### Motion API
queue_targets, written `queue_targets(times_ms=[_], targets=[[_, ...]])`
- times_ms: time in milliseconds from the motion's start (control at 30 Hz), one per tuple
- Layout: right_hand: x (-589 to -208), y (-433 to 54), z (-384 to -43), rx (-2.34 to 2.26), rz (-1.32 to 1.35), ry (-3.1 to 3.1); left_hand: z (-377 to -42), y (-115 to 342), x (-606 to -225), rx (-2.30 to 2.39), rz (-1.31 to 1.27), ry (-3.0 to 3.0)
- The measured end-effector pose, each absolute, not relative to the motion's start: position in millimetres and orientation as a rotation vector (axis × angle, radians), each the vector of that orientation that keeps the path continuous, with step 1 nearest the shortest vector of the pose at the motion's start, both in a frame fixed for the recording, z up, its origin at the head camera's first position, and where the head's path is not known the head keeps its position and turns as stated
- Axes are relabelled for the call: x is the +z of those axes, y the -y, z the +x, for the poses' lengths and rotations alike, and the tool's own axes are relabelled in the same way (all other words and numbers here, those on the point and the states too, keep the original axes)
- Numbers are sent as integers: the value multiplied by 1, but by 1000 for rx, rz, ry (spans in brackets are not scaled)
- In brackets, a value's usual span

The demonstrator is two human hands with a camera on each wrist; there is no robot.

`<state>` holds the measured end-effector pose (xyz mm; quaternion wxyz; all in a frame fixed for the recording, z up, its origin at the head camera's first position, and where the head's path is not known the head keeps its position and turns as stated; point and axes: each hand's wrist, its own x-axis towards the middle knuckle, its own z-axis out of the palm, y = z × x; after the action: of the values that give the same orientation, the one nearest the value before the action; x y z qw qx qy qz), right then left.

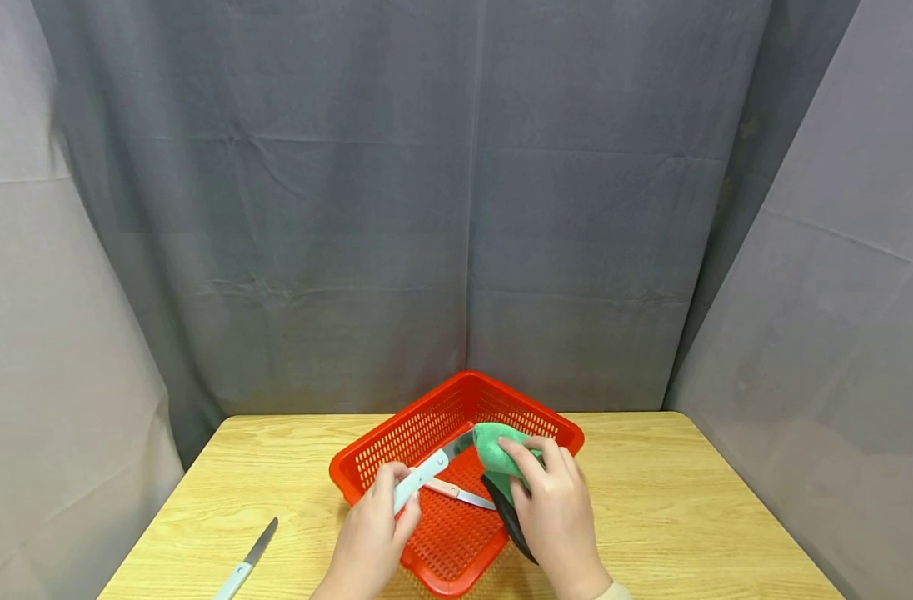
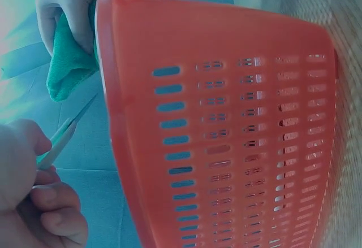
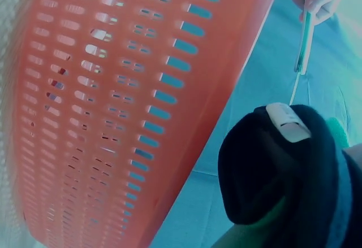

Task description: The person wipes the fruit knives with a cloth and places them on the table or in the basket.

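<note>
My left hand (image 1: 372,533) grips a knife (image 1: 421,482) by its pale mint handle, blade pointing up and to the right. A folded green cloth (image 1: 494,450) with a black side is in my right hand (image 1: 557,508), its thumb and fingers pinching it. The blade's tip end meets the cloth in the head view. In the right wrist view the black side (image 3: 249,169) shows a white label and hides most of that hand. Both hands are above a red plastic basket (image 1: 445,546). Inside the basket lies a knife with a peach handle (image 1: 445,488).
Another knife with a pale mint handle (image 1: 235,577) lies on the wooden table (image 1: 306,467), left of the basket. Grey curtains (image 1: 351,208) close off the back, and pale cloth (image 1: 824,375) hangs at both sides.
</note>
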<state>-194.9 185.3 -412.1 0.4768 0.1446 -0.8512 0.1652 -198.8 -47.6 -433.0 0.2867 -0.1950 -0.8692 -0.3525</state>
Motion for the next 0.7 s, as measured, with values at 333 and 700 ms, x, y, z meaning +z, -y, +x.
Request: queue_targets(times_ms=[333, 700], targets=[[-417, -178, -194, 394, 499, 2088, -199, 47, -434, -933, -515, 2325], [-418, -175, -192, 418, 515, 2114, -198, 46, -432, -949, -529, 2337]])
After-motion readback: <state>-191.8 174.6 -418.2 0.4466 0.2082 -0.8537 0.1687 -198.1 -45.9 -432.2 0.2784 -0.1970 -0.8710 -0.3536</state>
